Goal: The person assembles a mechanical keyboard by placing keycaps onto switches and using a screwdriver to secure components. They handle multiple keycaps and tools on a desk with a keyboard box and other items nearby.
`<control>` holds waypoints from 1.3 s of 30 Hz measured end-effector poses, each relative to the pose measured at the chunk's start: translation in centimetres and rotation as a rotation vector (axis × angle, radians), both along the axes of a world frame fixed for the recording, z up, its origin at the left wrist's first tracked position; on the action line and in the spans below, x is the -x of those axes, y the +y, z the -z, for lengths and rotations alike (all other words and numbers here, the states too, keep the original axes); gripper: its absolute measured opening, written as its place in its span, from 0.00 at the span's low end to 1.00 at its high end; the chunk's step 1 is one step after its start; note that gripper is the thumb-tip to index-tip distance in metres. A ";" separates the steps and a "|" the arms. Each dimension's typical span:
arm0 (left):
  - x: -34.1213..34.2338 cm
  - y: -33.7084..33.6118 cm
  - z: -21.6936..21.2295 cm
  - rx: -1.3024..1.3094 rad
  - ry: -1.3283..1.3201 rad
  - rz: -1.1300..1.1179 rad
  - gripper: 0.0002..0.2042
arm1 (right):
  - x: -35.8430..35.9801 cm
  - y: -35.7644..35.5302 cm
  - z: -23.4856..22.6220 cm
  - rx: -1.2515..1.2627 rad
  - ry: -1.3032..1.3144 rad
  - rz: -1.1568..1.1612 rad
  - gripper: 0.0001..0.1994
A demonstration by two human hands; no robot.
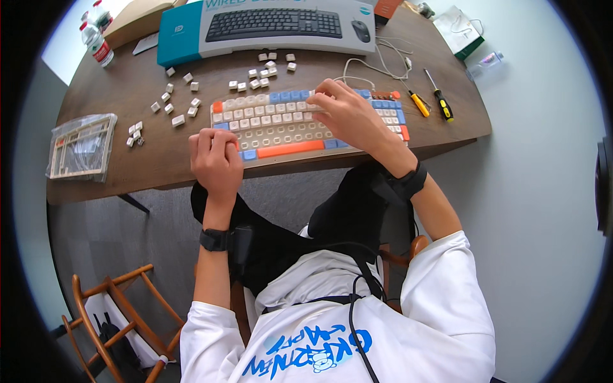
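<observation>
A keyboard [278, 119] with cream, blue and orange keycaps lies near the table's front edge. Bare switches show at its upper right, and the lower letter rows look different from the capped rows above. My left hand [216, 159] is closed round the keyboard's lower left corner, its fingers curled over an orange keycap there. Above the keyboard's right half, my right hand [351, 118] bends down with its fingertips together at the upper rows. Whatever those fingertips hold, if anything, is hidden. Loose white keycaps [178, 120] lie scattered left of and behind the keyboard.
Behind stands a keyboard box [268, 32]. A plastic-wrapped cream frame [82, 148] lies at left, near a bottle [97, 46]. A pale cable [357, 62] coils behind the keyboard. Two screwdrivers, one orange-handled [419, 105] and one yellow-black [442, 105], lie at right.
</observation>
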State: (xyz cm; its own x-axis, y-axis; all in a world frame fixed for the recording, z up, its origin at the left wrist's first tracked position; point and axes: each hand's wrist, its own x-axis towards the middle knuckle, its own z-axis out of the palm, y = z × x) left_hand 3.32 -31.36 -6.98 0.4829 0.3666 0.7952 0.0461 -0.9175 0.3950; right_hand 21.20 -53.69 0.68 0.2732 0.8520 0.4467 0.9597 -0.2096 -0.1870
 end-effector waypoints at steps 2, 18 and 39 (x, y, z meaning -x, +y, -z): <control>0.0 0.0 0.0 -0.002 -0.004 0.004 0.07 | -1.4 -1.8 -0.3 -0.117 0.072 0.098 0.07; 0.2 -0.3 -0.6 0.017 0.016 0.018 0.07 | -13.6 -20.7 7.0 0.022 -0.082 0.841 0.13; -6.9 -6.4 -2.5 -0.134 0.255 0.345 0.10 | 6.3 -6.2 -2.1 -0.199 0.355 0.433 0.09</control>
